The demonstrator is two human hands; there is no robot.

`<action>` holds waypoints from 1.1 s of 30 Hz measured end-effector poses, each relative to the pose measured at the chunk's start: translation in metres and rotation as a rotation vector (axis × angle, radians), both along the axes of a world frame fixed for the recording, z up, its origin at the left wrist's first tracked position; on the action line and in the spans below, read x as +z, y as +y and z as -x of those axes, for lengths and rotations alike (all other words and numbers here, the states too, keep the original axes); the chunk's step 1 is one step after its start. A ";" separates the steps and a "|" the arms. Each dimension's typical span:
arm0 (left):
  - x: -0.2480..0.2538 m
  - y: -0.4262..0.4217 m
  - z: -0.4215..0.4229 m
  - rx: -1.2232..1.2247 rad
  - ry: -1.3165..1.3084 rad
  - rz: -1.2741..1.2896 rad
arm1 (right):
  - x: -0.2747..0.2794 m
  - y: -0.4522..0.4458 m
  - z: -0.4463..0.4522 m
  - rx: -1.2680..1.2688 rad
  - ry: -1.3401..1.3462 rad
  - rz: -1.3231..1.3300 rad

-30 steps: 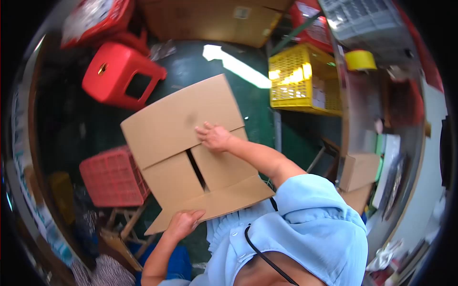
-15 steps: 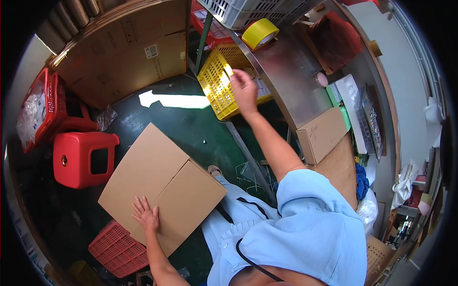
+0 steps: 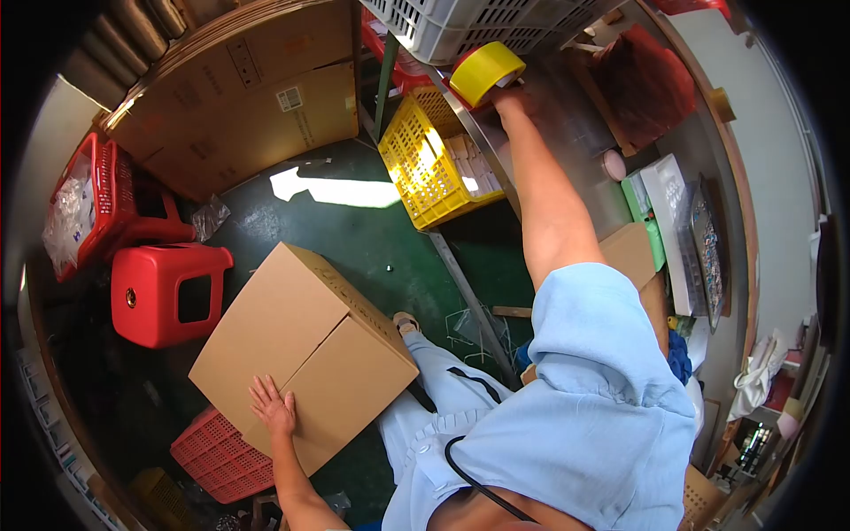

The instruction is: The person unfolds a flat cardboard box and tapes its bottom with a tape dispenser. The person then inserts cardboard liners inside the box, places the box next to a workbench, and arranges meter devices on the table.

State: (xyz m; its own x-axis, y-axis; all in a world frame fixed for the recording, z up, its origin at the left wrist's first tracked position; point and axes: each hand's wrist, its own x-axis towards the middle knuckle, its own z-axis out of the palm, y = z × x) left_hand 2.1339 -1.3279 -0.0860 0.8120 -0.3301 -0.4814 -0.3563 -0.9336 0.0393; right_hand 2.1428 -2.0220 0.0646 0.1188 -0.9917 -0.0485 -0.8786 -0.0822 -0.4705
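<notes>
A closed cardboard box point(image 3: 310, 363) sits low in front of me, its flaps folded down and a seam running across its top. My left hand point(image 3: 273, 405) lies flat on the top near the left edge, fingers spread. My right arm reaches up to the metal table, where my right hand point(image 3: 508, 99) is at a roll of yellow tape point(image 3: 486, 73). The roll hides most of its fingers, so its grip is unclear.
Red stools point(image 3: 168, 296) stand at the left. A red crate point(image 3: 221, 456) is beside the box. A yellow crate point(image 3: 416, 164) sits beyond the metal table's edge point(image 3: 474, 133). A grey crate point(image 3: 443, 31) is at the top. Large flat cartons point(image 3: 239, 97) lean at the back.
The left hand, first at the near flap, now rests on the box top. The flaps have been closed. My right hand has left the box and moved up past the yellow crate to the tape.
</notes>
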 end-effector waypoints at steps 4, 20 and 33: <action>0.003 -0.002 0.000 0.016 0.005 0.009 | -0.052 -0.057 -0.010 0.092 -0.238 0.081; -0.001 -0.001 0.001 0.052 -0.017 0.037 | -0.021 0.092 0.018 0.599 -0.881 -0.166; -0.020 0.014 0.003 0.127 -0.159 0.309 | -0.072 0.438 0.005 1.670 -0.416 0.178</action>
State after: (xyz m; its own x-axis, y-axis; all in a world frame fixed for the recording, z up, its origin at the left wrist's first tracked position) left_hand 2.1305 -1.3139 -0.1065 0.9124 -0.3320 -0.2393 -0.2627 -0.9235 0.2797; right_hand 2.1375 -1.5836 -0.0076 0.9162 0.2158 0.3376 0.3707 -0.7761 -0.5102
